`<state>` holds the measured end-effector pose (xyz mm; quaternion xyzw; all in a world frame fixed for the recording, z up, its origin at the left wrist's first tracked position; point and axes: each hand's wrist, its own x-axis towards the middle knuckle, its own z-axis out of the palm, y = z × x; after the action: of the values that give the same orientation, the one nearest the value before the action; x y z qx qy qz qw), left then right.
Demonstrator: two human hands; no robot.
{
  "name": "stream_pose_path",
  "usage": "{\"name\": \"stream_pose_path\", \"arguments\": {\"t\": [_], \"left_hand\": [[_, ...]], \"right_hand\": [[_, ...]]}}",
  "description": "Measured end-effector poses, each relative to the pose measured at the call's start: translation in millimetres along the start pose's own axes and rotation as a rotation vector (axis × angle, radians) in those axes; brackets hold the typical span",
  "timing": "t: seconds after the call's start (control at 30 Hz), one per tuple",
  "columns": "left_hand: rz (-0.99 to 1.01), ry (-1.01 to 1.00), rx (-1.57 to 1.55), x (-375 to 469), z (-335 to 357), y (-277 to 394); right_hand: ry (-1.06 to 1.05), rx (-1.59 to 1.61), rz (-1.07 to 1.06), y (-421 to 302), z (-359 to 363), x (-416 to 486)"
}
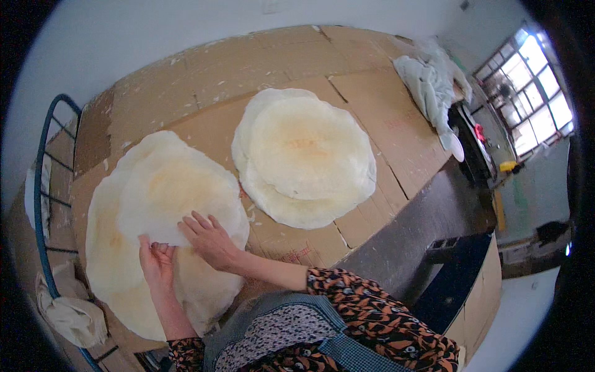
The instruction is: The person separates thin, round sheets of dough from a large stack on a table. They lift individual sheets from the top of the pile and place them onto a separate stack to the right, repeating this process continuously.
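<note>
Large, thin, pale flatbreads with browned centres lie in two stacks before me. The nearer left stack (pixel 104 274) spreads out unevenly, with a smaller-looking top flatbread (pixel 176 186) over it. My left hand (pixel 159 265) pinches the near edge of that top sheet between thumb and curled fingers. My right hand (pixel 209 242) rests palm down on the same sheet near its right edge, fingers slightly apart. To the right, the second stack (pixel 307 149) lies flat, its layers offset at the rim, with neither hand on it.
Flattened cardboard (pixel 288 53) covers the surface, with pale crumbs scattered over it. A blue metal bed rail (pixel 41 195) stands at the left, a bunched cloth (pixel 76 321) beside it. White sheeting (pixel 425 83) drapes the far right corner. Grey floor (pixel 418 223) lies beyond the right edge.
</note>
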<state>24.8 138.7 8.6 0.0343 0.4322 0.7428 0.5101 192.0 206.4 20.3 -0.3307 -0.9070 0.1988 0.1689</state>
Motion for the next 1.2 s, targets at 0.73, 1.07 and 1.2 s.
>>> {"name": "stream_pose_path", "arguments": {"t": [0.73, 1.07, 1.2], "left_hand": [[0.232, 0.128, 1.314, -40, -78, 33], [0.136, 0.344, -0.043, -71, -187, 33], [0.173, 0.247, -0.266, -47, -170, 27]], "right_hand": [[0.138, -0.06, 0.569, 329, -121, -247], [-0.199, -0.399, 0.723, 300, -146, -150], [0.097, -0.044, 0.275, 190, -115, -40]]}}
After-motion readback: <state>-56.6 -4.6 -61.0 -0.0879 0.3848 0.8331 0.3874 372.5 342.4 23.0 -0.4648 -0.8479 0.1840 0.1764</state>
